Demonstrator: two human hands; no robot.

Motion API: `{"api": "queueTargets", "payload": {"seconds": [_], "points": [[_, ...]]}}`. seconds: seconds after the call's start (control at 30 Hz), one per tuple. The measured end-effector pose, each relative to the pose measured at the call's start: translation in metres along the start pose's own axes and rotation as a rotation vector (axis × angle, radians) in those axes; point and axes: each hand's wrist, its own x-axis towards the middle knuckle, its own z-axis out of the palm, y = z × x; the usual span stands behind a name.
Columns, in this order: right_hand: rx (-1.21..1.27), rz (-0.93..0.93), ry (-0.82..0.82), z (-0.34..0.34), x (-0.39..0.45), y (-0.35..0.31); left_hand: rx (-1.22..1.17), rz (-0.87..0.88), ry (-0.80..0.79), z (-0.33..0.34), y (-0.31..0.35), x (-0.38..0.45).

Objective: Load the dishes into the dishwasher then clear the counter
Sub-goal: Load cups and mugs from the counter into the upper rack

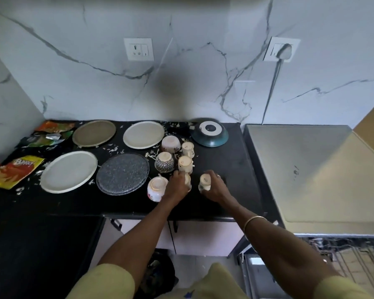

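Observation:
On the black counter [222,160] stand several upturned cups and small bowls. My left hand [177,184] grips one cream cup [188,180], mostly hidden by my fingers. My right hand [216,186] grips another cream cup [204,182] just to its right. Behind them stand two more cream cups [185,164] [187,148], a patterned bowl [165,162], a pinkish bowl [171,143] and, left of my left hand, a white bowl [157,188]. Several plates lie to the left: a speckled dark one [123,173], a white one [68,171], a beige one [143,134] and a grey-brown one [94,133]. A blue bowl [209,132] sits upside down at the back.
Snack wrappers [13,172] [50,132] and white scraps litter the counter's left side. A steel-topped dishwasher [311,169] stands to the right, its wire rack [354,262] pulled out at lower right. White cabinets [194,236] sit below the counter. A cable [272,87] hangs from the wall socket.

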Motion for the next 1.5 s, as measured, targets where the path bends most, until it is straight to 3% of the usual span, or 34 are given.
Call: {"api": "queueTargets", "payload": {"seconds": [0.33, 0.67, 0.97, 1.23, 1.5], "points": [[0.032, 0.143, 0.193, -0.001, -0.029, 0.014, -0.173, 0.114, -0.013, 0.013, 0.012, -0.011], [0.026, 0.31, 0.43, -0.063, -0.123, 0.065, -0.159, 0.376, -0.108, 0.045, 0.104, -0.05], [0.056, 0.474, 0.596, -0.102, -0.256, 0.151, -0.063, 0.582, -0.237, 0.107, 0.184, -0.131], [0.068, 0.612, 0.612, -0.129, -0.404, 0.246, -0.021, 0.663, -0.337, 0.194, 0.264, -0.23], [0.087, 0.663, 0.505, -0.14, -0.492, 0.315, -0.067, 0.59, -0.401, 0.259, 0.32, -0.302]]}}
